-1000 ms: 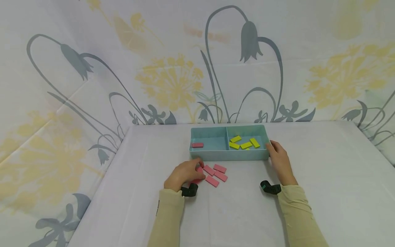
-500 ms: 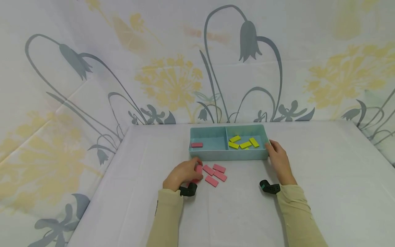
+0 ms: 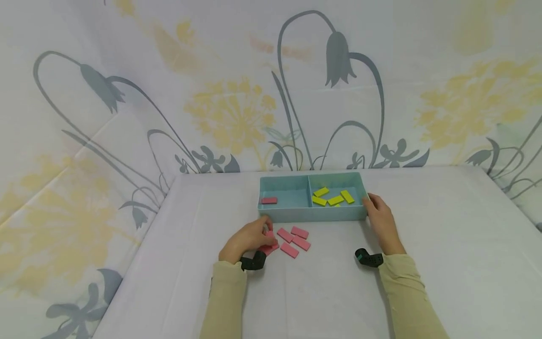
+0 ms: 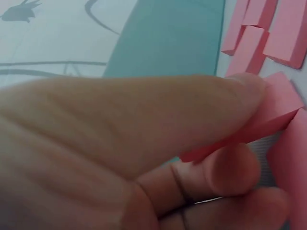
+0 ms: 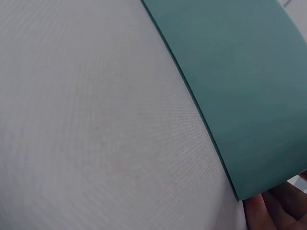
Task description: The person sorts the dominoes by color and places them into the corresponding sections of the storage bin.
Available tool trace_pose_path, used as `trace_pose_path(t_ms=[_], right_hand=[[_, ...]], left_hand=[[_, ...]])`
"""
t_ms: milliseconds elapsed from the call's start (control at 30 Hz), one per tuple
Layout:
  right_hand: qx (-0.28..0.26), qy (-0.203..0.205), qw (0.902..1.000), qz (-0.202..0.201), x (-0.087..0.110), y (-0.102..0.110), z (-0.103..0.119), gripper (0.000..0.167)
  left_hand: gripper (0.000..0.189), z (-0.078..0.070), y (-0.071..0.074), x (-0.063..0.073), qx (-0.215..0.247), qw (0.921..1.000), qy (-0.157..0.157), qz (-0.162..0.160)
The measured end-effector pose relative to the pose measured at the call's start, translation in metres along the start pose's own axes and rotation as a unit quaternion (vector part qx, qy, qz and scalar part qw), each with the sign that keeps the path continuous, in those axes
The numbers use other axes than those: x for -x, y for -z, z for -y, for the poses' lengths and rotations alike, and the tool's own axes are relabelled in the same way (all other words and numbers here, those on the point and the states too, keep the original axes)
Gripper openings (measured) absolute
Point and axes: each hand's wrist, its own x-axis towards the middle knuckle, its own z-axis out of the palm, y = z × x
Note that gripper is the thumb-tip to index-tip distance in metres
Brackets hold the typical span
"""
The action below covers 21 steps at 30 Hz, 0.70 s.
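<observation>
Left hand [image 3: 243,240]: grip narrowed on a pink domino-shaped block [image 4: 283,96], pinched between thumb and fingers, just in front of the two-compartment tray [image 3: 313,215]. Another pink block [image 4: 293,158] is seen close beside it; whether the two touch cannot be told. Right hand [image 3: 383,223]: the tray is gripped at its right end. One block is lying in the left compartment, yellow blocks [image 3: 346,197] in the right. Loose pink blocks [image 3: 290,250] are grouped on the surface [image 3: 317,282] beside the left hand. Judgement: the pinch should be firm, and the block raised straight off its neighbours before any sideways travel, lest they be dragged. The tray is best steadied with light pressure, without tilting.
</observation>
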Motion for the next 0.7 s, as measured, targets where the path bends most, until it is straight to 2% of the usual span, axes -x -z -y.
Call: trace_pose_path(t_ms=[200,400,700], right_hand=[[0.001,0.003,1.0,-0.004,-0.0002,0.0002,0.0005,0.066],[0.002,0.006,1.0,-0.003,0.0005,0.0007,0.0022,0.066],[0.002,-0.009,1.0,0.001,0.0009,0.0003,0.0005,0.068]], left_hand=[[0.021,0.0002,0.0022,0.0009,0.026,0.9995,-0.014,0.01],[0.016,-0.0007,0.0025,-0.0003,0.026,0.9995,-0.015,0.009],[0.011,0.0035,0.0025,-0.0007,0.054,0.9979,-0.026,0.024]])
